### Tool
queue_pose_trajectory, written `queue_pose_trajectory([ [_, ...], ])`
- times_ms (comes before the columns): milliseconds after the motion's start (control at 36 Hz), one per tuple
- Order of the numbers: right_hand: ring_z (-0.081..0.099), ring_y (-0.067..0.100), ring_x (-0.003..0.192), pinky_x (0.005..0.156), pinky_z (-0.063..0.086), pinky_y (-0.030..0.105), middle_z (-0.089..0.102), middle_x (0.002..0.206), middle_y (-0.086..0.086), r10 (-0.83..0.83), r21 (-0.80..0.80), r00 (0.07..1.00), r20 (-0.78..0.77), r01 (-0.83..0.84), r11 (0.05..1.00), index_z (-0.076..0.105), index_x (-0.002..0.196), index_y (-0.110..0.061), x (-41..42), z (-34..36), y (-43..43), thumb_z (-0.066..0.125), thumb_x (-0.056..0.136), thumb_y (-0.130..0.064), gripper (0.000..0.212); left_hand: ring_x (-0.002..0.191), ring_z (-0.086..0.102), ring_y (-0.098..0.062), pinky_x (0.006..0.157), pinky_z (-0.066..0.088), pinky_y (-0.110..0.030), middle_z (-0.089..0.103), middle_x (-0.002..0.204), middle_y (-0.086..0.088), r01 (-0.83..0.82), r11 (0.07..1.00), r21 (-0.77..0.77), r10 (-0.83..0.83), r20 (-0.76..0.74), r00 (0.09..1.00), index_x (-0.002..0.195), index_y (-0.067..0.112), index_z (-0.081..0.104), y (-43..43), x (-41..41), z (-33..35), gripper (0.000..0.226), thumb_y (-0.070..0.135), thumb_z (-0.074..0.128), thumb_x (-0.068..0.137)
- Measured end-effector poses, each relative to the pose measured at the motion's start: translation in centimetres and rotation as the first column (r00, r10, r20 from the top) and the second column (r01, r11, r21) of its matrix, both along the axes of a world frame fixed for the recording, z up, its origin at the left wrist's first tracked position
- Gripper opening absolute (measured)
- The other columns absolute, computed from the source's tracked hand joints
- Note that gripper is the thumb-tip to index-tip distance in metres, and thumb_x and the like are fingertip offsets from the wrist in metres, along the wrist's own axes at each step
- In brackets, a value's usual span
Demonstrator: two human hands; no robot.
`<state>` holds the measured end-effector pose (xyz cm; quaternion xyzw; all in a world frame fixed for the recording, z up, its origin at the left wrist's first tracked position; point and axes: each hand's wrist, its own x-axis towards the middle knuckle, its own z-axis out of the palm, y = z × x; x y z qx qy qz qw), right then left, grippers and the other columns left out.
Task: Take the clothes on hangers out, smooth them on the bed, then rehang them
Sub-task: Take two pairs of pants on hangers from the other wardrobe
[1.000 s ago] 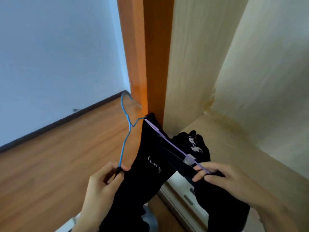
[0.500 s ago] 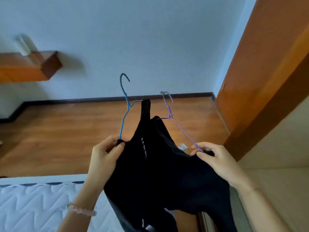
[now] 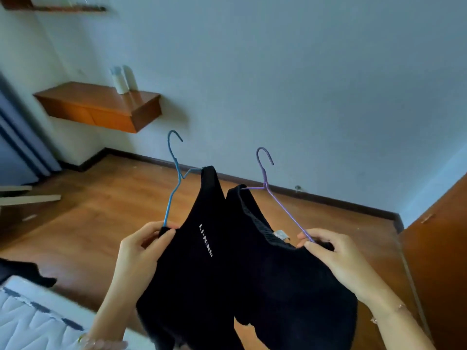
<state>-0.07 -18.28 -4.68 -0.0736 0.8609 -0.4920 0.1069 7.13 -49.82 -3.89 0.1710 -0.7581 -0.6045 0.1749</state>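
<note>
**Two hangers, one in each hand**

The left hand [image 3: 141, 251] pinches the end of the blue hanger [image 3: 174, 178]. The right hand [image 3: 333, 256] pinches the end of the purple hanger [image 3: 280, 200]. Each holds a black garment [image 3: 202, 274] that hangs down between the hands. I think holding them apart stops tangles. The bed [image 3: 32, 319] is down below the left hand, ready for smoothing.
</note>
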Motion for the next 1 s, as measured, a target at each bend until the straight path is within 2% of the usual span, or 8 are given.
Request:
queue_pose_trajectory([
  [167, 0.053, -0.028, 0.089, 0.074, 0.034, -0.01, 0.07, 0.098, -0.02, 0.154, 0.03, 0.986, -0.06, -0.152, 0.988, 0.076, 0.09, -0.023, -10.1, 1.8, -3.8, 0.067, 0.091, -0.015, 0.011, 0.063, 0.063, -0.001, 0.055, 0.048, -0.007, 0.07, 0.073, 0.003, -0.16, 0.986, -0.047, 0.158, -0.055, 0.986, 0.082, 0.015, 0.072, -1.1, -4.6, 2.3, 0.012, 0.009, 0.062, 0.085],
  [333, 0.053, -0.015, 0.093, 0.082, 0.037, 0.014, 0.065, 0.092, -0.03, 0.351, 0.02, 0.934, -0.065, -0.351, 0.936, 0.068, 0.083, -0.036, -19.6, 1.5, -8.8, 0.066, 0.091, -0.019, 0.019, 0.072, 0.064, 0.0, 0.064, 0.046, -0.003, 0.071, 0.077, 0.01, -0.369, 0.924, -0.104, 0.365, -0.057, 0.929, 0.077, 0.024, 0.071, -2.9, -7.3, 1.0, 0.021, 0.007, 0.062, 0.085],
  [444, 0.058, -0.014, 0.094, 0.081, 0.039, 0.009, 0.065, 0.089, -0.042, 0.5, 0.027, 0.863, -0.069, -0.5, 0.866, 0.073, 0.085, -0.031, -26.2, -0.1, -12.7, 0.067, 0.091, -0.018, 0.015, 0.062, 0.06, 0.0, 0.059, 0.043, -0.004, 0.07, 0.072, 0.009, -0.573, 0.815, -0.083, 0.574, -0.021, 0.819, 0.072, 0.031, 0.069, -3.4, -9.0, -1.3, 0.026, 0.008, 0.064, 0.083],
  [500, 0.062, -0.011, 0.092, 0.078, 0.043, 0.005, 0.068, 0.089, -0.037, 0.582, 0.028, 0.811, -0.067, -0.581, 0.813, 0.073, 0.086, -0.03, -29.5, -1.0, -14.7, 0.068, 0.09, -0.015, 0.016, 0.062, 0.058, -0.003, 0.059, 0.042, -0.008, 0.069, 0.074, 0.006, -0.658, 0.747, -0.096, 0.661, -0.002, 0.751, 0.073, 0.032, 0.068, -3.4, -10.0, -2.6, 0.025, 0.009, 0.066, 0.082],
  [583, 0.064, -0.013, 0.085, 0.072, 0.041, -0.007, 0.073, 0.083, -0.027, 0.717, 0.041, 0.694, -0.063, -0.716, 0.697, 0.076, 0.081, -0.035, -34.0, -1.7, -17.9, 0.071, 0.088, -0.014, 0.023, 0.067, 0.06, -0.002, 0.061, 0.04, -0.004, 0.069, 0.077, 0.008, -0.74, 0.659, -0.133, 0.75, 0.043, 0.66, 0.075, 0.027, 0.067, -2.5, -11.3, -3.8, 0.022, 0.006, 0.066, 0.082],
  [778, 0.065, -0.012, 0.086, 0.074, 0.042, -0.005, 0.073, 0.085, -0.029, 0.923, 0.099, 0.384, -0.035, -0.917, 0.386, 0.07, 0.088, -0.046, -40.1, -0.3, -27.2, 0.075, 0.084, -0.015, 0.032, 0.081, 0.063, -0.003, 0.072, 0.044, -0.007, 0.069, 0.085, 0.012, -0.808, 0.547, -0.22, 0.836, 0.107, 0.537, 0.076, 0.029, 0.068, 0.3, -12.7, -3.7, 0.0, 0.029, 0.068, 0.076],
  [861, 0.064, -0.015, 0.08, 0.07, 0.042, -0.005, 0.073, 0.082, -0.03, 0.977, 0.113, 0.211, -0.023, -0.971, 0.212, 0.076, 0.075, -0.034, -40.8, 0.1, -32.7, 0.074, 0.085, -0.01, 0.026, 0.084, 0.062, 0.0, 0.073, 0.04, -0.002, 0.069, 0.086, 0.013, -0.861, 0.438, -0.26, 0.899, 0.154, 0.411, 0.072, 0.025, 0.07, 1.0, -11.6, -3.4, 0.017, 0.011, 0.068, 0.081],
  [1000, 0.067, -0.009, 0.077, 0.07, 0.045, -0.002, 0.076, 0.083, -0.021, 0.998, 0.098, -0.067, 0.016, -0.993, -0.068, 0.079, 0.079, -0.034, -39.4, 0.2, -42.1, 0.073, 0.085, -0.01, 0.025, 0.076, 0.06, 0.01, 0.066, 0.038, 0.003, 0.069, 0.082, 0.015, -0.936, 0.243, -0.254, 0.956, 0.225, 0.187, 0.071, 0.019, 0.071, 1.5, -8.5, -3.5, 0.021, 0.002, 0.064, 0.082],
])
